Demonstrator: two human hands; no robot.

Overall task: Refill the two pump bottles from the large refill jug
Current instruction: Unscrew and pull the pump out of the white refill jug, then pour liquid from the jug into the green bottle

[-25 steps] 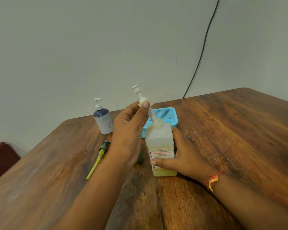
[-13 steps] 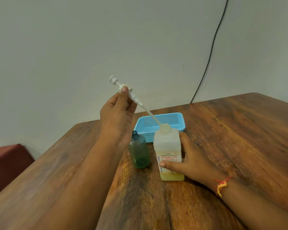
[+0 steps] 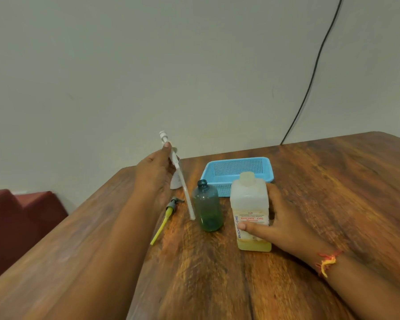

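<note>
My left hand [image 3: 156,173] grips a white pump with a long dip tube [image 3: 181,181], held clear of every bottle with its lower end left of the green bottle. My right hand [image 3: 284,221] holds the large square refill jug [image 3: 249,204], upright on the table, its neck uncovered and yellow liquid low inside. An uncapped green bottle [image 3: 207,205] stands between my hands. Behind my left hand only a sliver of the white pump bottle [image 3: 174,182] shows. A grey pump with a yellow tube [image 3: 165,218] lies on the table to the left.
A blue perforated basket [image 3: 237,168] sits behind the jug and green bottle. The wooden table [image 3: 333,192] ends at a wall, where a black cable [image 3: 310,75] runs down. A dark red seat [image 3: 16,215] is beside the table's left edge.
The left hand drew the white pump fully out of the jug and carried it left and down. The right hand kept hold of the jug. The camera view shifted.
</note>
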